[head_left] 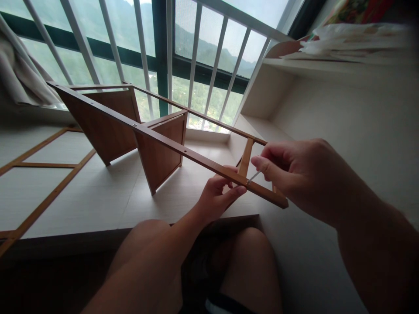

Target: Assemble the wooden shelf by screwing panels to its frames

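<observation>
A brown wooden rack frame lies on its side, its long rail slanting down towards me on the right. Two wooden shelf panels stand within it. My left hand is closed around the rail near its lower end, thumb below and fingers behind. In my right hand, thumb and fingers pinch a thin metal hex key. The tip of that key meets a screw in the rail, beside a short crossbar. Most of the key is hidden inside my fist.
Another wooden frame lies flat on the pale surface at left. White railing bars cross the window behind. On the right stands a pale shelf unit with plastic bags on top. A curtain hangs at far left.
</observation>
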`<action>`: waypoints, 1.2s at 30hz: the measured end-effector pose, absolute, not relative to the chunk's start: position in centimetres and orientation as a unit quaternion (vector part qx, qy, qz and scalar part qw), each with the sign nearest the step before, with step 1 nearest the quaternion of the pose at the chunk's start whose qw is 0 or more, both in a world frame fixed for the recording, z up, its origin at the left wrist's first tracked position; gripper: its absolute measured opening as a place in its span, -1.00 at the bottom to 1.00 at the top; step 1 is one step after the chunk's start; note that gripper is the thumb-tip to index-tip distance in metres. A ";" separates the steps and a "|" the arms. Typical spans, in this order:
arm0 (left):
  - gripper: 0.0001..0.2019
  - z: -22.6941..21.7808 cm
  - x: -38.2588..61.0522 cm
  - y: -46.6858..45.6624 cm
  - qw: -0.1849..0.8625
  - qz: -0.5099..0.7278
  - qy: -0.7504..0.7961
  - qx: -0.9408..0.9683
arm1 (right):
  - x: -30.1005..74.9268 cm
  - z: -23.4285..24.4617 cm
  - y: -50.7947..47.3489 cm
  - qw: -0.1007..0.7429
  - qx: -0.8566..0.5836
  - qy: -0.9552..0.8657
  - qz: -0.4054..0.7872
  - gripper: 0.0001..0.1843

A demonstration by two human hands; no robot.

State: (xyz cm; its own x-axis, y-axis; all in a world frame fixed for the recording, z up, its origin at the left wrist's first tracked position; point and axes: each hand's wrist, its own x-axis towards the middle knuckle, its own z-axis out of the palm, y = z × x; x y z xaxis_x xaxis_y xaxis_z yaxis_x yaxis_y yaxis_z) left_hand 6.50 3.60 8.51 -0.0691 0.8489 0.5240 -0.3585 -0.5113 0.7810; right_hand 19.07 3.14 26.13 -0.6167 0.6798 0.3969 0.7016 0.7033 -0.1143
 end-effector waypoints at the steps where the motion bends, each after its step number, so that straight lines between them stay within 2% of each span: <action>1: -0.80 8.5 6.5 3.6 0.435 0.692 0.235 0.525 | 19.2 26.3 3.1 0.210 -0.380 -0.900 -0.034 -0.66; 4: -0.81 8.7 6.4 3.5 0.428 0.692 0.235 0.532 | 19.7 26.7 3.4 0.204 -0.354 -0.912 -0.039 -0.73; 11: -0.78 8.6 6.5 3.6 0.428 0.693 0.243 0.527 | 21.0 26.5 4.3 0.182 -0.304 -0.934 0.041 -0.79; 22: -0.78 8.7 6.5 3.5 0.442 0.690 0.234 0.524 | 21.0 26.8 4.5 0.157 -0.260 -0.950 0.073 -0.76; 26: -0.78 8.7 6.5 3.4 0.443 0.691 0.234 0.521 | 20.7 26.9 4.8 0.154 -0.227 -0.961 0.043 -0.73; 33: -0.77 8.5 6.5 3.6 0.436 0.690 0.236 0.528 | 19.1 25.6 4.0 0.193 -0.345 -0.917 -0.055 -0.54; 36: -0.78 8.5 6.4 3.6 0.430 0.689 0.234 0.534 | 18.7 25.1 3.6 0.215 -0.379 -0.898 -0.066 -0.53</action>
